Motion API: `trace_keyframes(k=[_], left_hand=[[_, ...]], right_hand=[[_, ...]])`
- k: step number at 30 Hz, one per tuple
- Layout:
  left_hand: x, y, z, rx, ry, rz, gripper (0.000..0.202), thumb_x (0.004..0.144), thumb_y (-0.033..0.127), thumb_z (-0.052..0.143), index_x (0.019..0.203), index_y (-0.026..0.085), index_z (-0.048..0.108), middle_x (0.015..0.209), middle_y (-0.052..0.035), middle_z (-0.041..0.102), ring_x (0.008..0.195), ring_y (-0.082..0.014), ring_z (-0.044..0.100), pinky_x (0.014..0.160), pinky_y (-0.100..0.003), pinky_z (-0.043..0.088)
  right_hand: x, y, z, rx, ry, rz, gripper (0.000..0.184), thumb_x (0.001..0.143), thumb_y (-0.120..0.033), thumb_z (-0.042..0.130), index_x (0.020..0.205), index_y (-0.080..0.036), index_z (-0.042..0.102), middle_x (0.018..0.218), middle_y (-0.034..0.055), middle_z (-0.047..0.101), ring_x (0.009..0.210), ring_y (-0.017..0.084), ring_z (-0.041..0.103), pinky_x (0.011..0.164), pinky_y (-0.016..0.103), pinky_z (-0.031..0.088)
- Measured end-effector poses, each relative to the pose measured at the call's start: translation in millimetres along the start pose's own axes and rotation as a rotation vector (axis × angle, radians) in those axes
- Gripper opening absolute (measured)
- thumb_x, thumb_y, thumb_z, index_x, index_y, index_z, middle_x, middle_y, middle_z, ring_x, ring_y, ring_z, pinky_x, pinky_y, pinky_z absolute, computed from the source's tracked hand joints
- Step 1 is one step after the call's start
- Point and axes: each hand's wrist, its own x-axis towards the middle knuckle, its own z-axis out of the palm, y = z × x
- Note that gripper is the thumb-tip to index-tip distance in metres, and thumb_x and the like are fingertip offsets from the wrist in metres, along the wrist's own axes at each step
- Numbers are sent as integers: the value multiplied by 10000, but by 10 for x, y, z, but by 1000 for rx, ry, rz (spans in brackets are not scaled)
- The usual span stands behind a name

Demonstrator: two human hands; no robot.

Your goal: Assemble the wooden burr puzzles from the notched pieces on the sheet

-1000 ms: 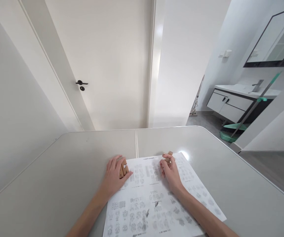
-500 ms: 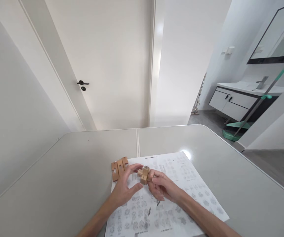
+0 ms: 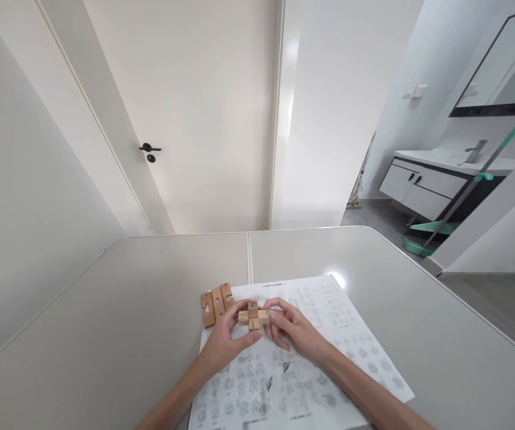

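Observation:
A small wooden burr puzzle (image 3: 253, 321), its light blocks crossed together, is held up above the printed sheet. Dark marks show on the ends of its upper and lower blocks. My left hand (image 3: 222, 344) curls around its left side, the fingers reaching behind it and the thumb just below the lower block. Part of those fingers is hidden by the wood. My right hand (image 3: 296, 327) pinches the block that sticks out on the right, with its other fingers bent beneath. Beyond my left hand lie three notched wooden pieces (image 3: 216, 304), side by side.
Under my hands, a large white sheet (image 3: 329, 352) with rows of grey printed diagrams covers part of the pale table (image 3: 141, 304). A seam crosses the tabletop. Past the far edge stands a white door (image 3: 203, 119); a washbasin cabinet (image 3: 418, 185) and green dustpan (image 3: 418, 246) are at the right.
The burr puzzle has turned so its crossed shape faces me and has shifted slightly left, into my left hand's grasp. My right fingers have moved with it; the three notched pieces stay put.

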Motion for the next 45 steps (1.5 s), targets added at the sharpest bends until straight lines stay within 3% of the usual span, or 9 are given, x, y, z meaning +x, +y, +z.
trace_keyframes(k=[9, 14, 20, 25, 30, 35, 39, 45], left_hand=[[-22, 124, 45, 118, 33, 55, 592, 785, 410, 827, 1307, 277, 580, 1320, -91, 651, 1199, -277, 640, 1060, -459, 519], [-28, 110, 27, 198, 45, 68, 595, 772, 376, 838, 1306, 294, 586, 1278, -77, 669, 1174, -277, 642, 1041, -463, 522], [-37, 129, 10, 302, 64, 107, 580, 754, 334, 831, 1287, 305, 605, 1205, -51, 690, 1063, -256, 662, 968, -436, 552], [-36, 138, -20, 343, 27, 154, 602, 743, 390, 850, 1290, 306, 611, 1168, -54, 698, 1027, -260, 660, 944, -436, 557], [-38, 103, -55, 383, -54, 275, 601, 717, 425, 886, 1251, 301, 640, 1203, -57, 711, 1124, -286, 648, 1058, -471, 486], [-33, 86, -45, 405, -95, 330, 646, 688, 459, 896, 1259, 289, 646, 1161, -67, 723, 1089, -284, 658, 1001, -447, 519], [-31, 104, -31, 385, -71, 286, 627, 682, 439, 898, 1230, 283, 634, 1186, -71, 708, 1105, -289, 651, 993, -445, 519], [-41, 124, -26, 401, -14, 196, 543, 681, 369, 887, 1138, 268, 611, 1070, -43, 694, 977, -254, 657, 891, -403, 531]], right_hand=[[-10, -9, -14, -168, -22, 5, 410, 962, -604, 609, 1037, -202, 565, 584, -71, 563, 454, 87, 457, 480, 218, 341], [-6, 45, -35, -164, -49, -30, 405, 976, -612, 581, 1009, -210, 545, 550, -98, 486, 451, 83, 413, 502, 222, 340], [-20, -23, -12, -105, -70, 41, 466, 920, -673, 613, 998, -220, 539, 779, -35, 587, 461, 67, 401, 520, 248, 380], [-35, -55, -90, -128, -162, 76, 461, 935, -639, 618, 1120, -220, 568, 728, -46, 572, 547, 104, 490, 598, 263, 430], [-46, -62, -148, -189, -241, 102, 437, 937, -598, 639, 1117, -200, 625, 769, -13, 617, 619, 123, 555, 642, 278, 467], [-36, -23, -134, -164, -189, 78, 396, 869, -568, 743, 949, -213, 586, 771, -24, 629, 612, 115, 545, 623, 271, 481], [-26, 75, -123, -204, -90, 31, 395, 852, -547, 770, 944, -224, 563, 714, -31, 639, 613, 136, 561, 626, 281, 472], [-14, 161, -69, -427, 113, -47, 267, 880, -442, 747, 962, -225, 616, 705, -6, 698, 616, 156, 573, 587, 262, 412]])
